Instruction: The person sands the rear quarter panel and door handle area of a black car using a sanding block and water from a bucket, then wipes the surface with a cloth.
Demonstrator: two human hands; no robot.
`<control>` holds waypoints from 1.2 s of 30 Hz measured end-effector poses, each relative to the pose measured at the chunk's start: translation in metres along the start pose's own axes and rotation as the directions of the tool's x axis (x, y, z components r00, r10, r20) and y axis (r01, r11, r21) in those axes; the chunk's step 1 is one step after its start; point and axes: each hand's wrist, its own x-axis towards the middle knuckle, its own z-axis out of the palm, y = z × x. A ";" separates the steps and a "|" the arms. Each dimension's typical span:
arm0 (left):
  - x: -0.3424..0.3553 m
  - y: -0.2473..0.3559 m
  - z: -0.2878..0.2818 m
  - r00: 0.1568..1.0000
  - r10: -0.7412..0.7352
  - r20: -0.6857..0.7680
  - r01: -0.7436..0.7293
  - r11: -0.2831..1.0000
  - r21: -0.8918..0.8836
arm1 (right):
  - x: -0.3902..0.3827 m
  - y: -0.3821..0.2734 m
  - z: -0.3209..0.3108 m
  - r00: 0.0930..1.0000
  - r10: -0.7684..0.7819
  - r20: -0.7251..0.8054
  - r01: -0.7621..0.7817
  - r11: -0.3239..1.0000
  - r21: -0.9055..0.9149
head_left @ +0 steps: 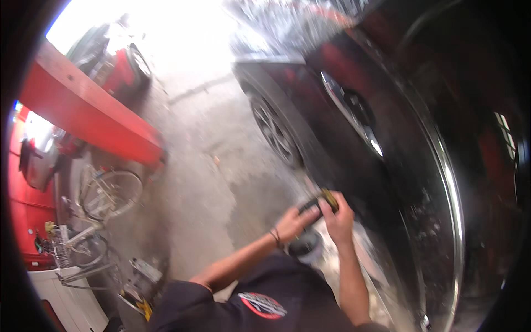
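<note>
In front of my body, both hands meet at a small black and yellow object point(330, 199), blurred, whose exact kind I cannot make out. My left hand point(294, 224) is closed on its dark left end, with a dark band round the wrist. My right hand point(338, 218) has its fingers wrapped round the yellow end, thumb on the near side. Close to the right hand is the side of a black car point(365, 182), which the hand appears not to touch. Below the hands, a dark round container point(304, 243) is partly hidden by my arm and shirt.
The car's wheel point(271, 124) and crumpled clear plastic sheeting point(293, 30) are farther ahead. On the left are a red post point(94, 110), a pale bicycle point(110, 193) and a red vehicle point(121, 72). Concrete floor point(199, 182) lies between post and car.
</note>
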 end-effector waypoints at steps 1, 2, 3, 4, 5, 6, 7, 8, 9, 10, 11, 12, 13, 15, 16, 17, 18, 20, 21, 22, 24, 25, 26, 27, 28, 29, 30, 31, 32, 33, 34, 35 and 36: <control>0.002 -0.026 0.007 0.996 0.035 -0.077 -0.047 0.985 -0.164 | -0.006 0.019 0.009 0.999 -0.021 -0.037 0.025 0.992 0.124; -0.006 -0.025 0.024 0.989 0.015 -0.145 -0.055 0.960 -0.274 | -0.015 0.032 0.007 0.992 0.127 -0.018 -0.116 0.948 0.297; -0.008 -0.034 0.038 0.976 0.118 -0.185 -0.178 0.919 -0.352 | -0.024 0.041 0.005 0.967 0.253 0.018 -0.232 0.853 0.468; -0.009 -0.031 0.059 0.946 0.260 -0.193 -0.274 0.961 -0.046 | -0.036 0.056 -0.012 0.946 0.277 0.170 -0.312 0.626 0.714; -0.009 -0.031 0.075 0.926 0.326 -0.193 -0.313 0.945 0.091 | -0.044 0.072 -0.018 0.909 0.248 0.336 -0.405 0.321 0.856; -0.013 -0.030 0.087 0.900 0.386 -0.204 -0.337 0.911 0.238 | -0.057 0.061 -0.017 0.875 0.237 0.421 -0.466 0.179 0.867; -0.019 -0.030 0.102 0.776 0.608 -0.166 -0.373 0.655 0.657 | -0.069 0.050 -0.018 0.836 0.217 0.503 -0.522 0.035 0.852; -0.019 -0.026 0.115 0.707 0.700 -0.106 -0.343 0.470 0.813 | -0.077 0.064 -0.027 0.831 0.122 0.543 -0.547 -0.003 0.837; -0.019 -0.023 0.127 0.628 0.777 -0.047 -0.263 0.268 0.927 | -0.083 0.071 -0.033 0.814 0.025 0.581 -0.579 -0.047 0.814; -0.017 -0.023 0.137 0.696 0.684 -0.218 -0.457 0.656 0.601 | -0.088 0.078 -0.044 0.844 0.251 0.474 -0.517 0.144 0.844; -0.021 -0.021 0.141 0.788 0.532 -0.310 -0.526 0.843 0.109 | -0.095 0.072 -0.049 0.774 0.395 0.496 -0.540 0.003 0.841; -0.020 -0.009 0.148 0.808 0.437 -0.395 -0.519 0.845 -0.127 | -0.101 0.080 -0.070 0.738 0.362 0.569 -0.601 -0.029 0.799; -0.022 0.006 0.150 0.823 0.344 -0.452 -0.469 0.861 -0.199 | -0.103 0.085 -0.094 0.698 0.327 0.637 -0.656 -0.064 0.752; 0.017 -0.015 0.129 0.558 0.653 -0.512 -0.605 0.742 0.288 | -0.097 0.033 -0.123 0.654 0.384 0.652 -0.751 0.225 0.620; 0.032 -0.016 0.125 0.456 0.739 -0.496 -0.538 0.673 0.508 | -0.093 0.001 -0.136 0.687 0.395 0.610 -0.727 0.371 0.579; 0.050 -0.017 0.127 0.445 0.733 -0.515 -0.541 0.678 0.498 | -0.085 -0.026 -0.147 0.725 0.394 0.565 -0.684 0.512 0.520; 0.075 -0.013 0.137 0.399 0.723 -0.564 -0.481 0.689 0.542 | -0.073 -0.046 -0.163 0.763 0.349 0.543 -0.623 0.620 0.477; 0.121 -0.011 0.180 0.304 0.741 -0.599 -0.406 0.669 0.622 | -0.044 -0.087 -0.194 0.842 0.276 0.464 -0.466 0.806 0.366; 0.136 -0.007 0.196 0.247 0.771 -0.588 -0.374 0.635 0.676 | -0.029 -0.107 -0.199 0.875 0.234 0.424 -0.380 0.875 0.299; 0.138 -0.003 0.229 0.304 0.737 -0.604 -0.393 0.675 0.625 | -0.012 -0.119 -0.211 0.891 0.190 0.413 -0.310 0.919 0.245; 0.138 -0.021 0.280 0.393 0.703 -0.592 -0.324 0.709 0.627 | 0.020 -0.140 -0.213 0.907 0.122 0.403 -0.191 0.972 0.134; 0.138 -0.033 0.306 0.399 0.698 -0.594 -0.358 0.715 0.600 | 0.034 -0.154 -0.212 0.918 0.097 0.385 -0.131 0.990 0.061; 0.139 -0.045 0.324 0.393 0.685 -0.613 -0.317 0.727 0.609 | 0.049 -0.161 -0.210 0.921 0.064 0.383 -0.051 0.998 -0.043; 0.138 -0.045 0.334 0.386 0.679 -0.625 -0.284 0.732 0.620 | 0.065 -0.167 -0.211 0.926 0.021 0.377 0.036 0.989 -0.144; 0.142 -0.044 0.338 0.393 0.666 -0.634 -0.220 0.738 0.638 | 0.082 -0.170 -0.211 0.915 -0.106 0.389 0.221 0.939 -0.263; 0.146 -0.033 0.331 0.387 0.663 -0.641 -0.222 0.742 0.633 | 0.099 -0.173 -0.213 0.884 -0.227 0.409 0.389 0.843 -0.372; 0.152 -0.018 0.311 0.374 0.643 -0.668 -0.201 0.759 0.619 | 0.113 -0.180 -0.217 0.807 -0.314 0.500 0.551 0.705 -0.446; 0.156 -0.008 0.287 0.359 0.619 -0.698 -0.166 0.779 0.605 | 0.124 -0.184 -0.215 0.707 -0.374 0.599 0.692 0.541 -0.478; 0.160 0.002 0.260 0.384 0.606 -0.697 -0.114 0.780 0.615 | 0.130 -0.181 -0.210 0.686 -0.391 0.614 0.711 0.542 -0.448; 0.165 0.015 0.239 0.406 0.600 -0.690 -0.079 0.775 0.627 | 0.135 -0.183 -0.210 0.680 -0.393 0.619 0.717 0.535 -0.447; 0.174 0.017 0.230 0.360 0.636 -0.683 -0.160 0.763 0.626 | 0.141 -0.186 -0.209 0.638 -0.441 0.631 0.756 0.514 -0.405; 0.174 0.013 0.239 0.355 0.638 -0.683 -0.159 0.761 0.628 | 0.149 -0.184 -0.211 0.598 -0.488 0.636 0.790 0.494 -0.364; 0.170 0.012 0.266 0.317 0.679 -0.662 -0.359 0.732 0.579 | 0.157 -0.185 -0.220 0.618 -0.513 0.595 0.776 0.521 -0.357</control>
